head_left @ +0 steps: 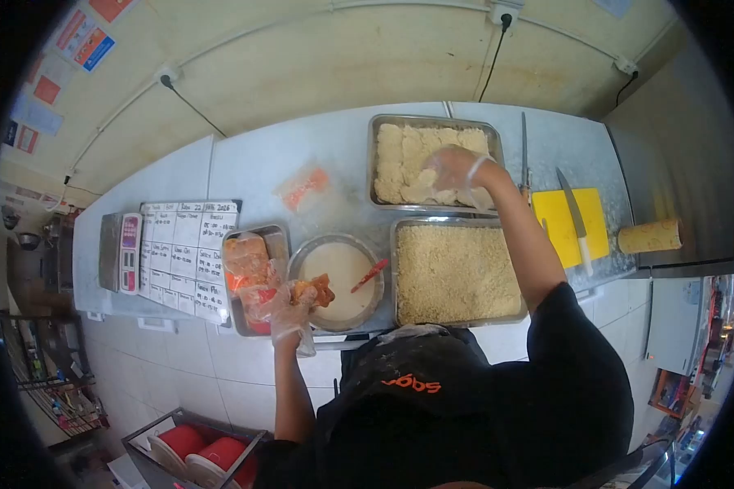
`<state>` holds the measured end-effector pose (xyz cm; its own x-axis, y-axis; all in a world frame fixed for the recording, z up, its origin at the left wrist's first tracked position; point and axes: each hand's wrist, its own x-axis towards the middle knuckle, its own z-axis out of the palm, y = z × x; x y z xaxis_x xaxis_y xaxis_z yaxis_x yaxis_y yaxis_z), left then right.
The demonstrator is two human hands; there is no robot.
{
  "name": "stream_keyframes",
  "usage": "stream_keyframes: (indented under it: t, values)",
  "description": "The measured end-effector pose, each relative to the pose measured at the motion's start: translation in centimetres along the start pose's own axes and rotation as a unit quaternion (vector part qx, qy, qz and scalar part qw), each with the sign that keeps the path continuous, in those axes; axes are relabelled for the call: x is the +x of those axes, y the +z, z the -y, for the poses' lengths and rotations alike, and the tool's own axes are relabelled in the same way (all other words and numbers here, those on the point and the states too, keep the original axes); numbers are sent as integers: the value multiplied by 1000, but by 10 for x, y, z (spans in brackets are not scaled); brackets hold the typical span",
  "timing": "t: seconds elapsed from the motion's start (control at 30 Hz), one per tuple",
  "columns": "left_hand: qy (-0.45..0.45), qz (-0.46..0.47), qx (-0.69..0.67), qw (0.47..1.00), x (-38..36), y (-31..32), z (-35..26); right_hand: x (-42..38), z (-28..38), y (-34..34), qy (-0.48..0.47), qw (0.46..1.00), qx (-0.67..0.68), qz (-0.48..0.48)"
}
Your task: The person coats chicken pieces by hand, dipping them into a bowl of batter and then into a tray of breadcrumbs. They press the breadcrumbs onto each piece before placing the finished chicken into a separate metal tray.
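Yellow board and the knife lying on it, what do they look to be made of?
The yellow board looks like matte plastic: flat, even colour, no visible grain. The knife seems to have a smooth grey metal blade; its plain white handle is probably plastic.

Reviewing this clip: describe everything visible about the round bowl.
The bowl is round, wide and looks like shiny metal. It sits upright on the pale table, between a narrow tray and a larger one of crumbs. It holds a milky, off-white liquid. A red item slants over its right part. The gloved left hand holds an orange-brown food piece over its left side; whether either touches the bowl is unclear.
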<state>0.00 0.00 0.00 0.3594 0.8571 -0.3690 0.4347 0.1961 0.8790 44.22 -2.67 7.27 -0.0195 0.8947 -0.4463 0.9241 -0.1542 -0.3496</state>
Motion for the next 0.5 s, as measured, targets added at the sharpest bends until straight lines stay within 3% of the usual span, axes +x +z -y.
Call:
stream_keyframes:
  t: [0.07,0.17,0.27,0.43,0.47,0.5]
  values:
    - [-8,5,-7,1000,-5,5,-2,24,-1,-3,-22,998,49,14]
    - [-22,6,-76,997,9,0,14,100,-10,5,-90,995,-2,43]
    - [-7,29,-38,999,3,7,-11,180,-51,49,-80,991,41,104]
    - [-27,101,23,994,14,2,-18,176,-37,45,13,995,-92,34]
    - [-21,142,7,990,30,-3,13,176,-38,50,34,991,-125,35]
    - [-22,145,-6,989,25,-3,3,170,-35,58,46,993,-110,-27]
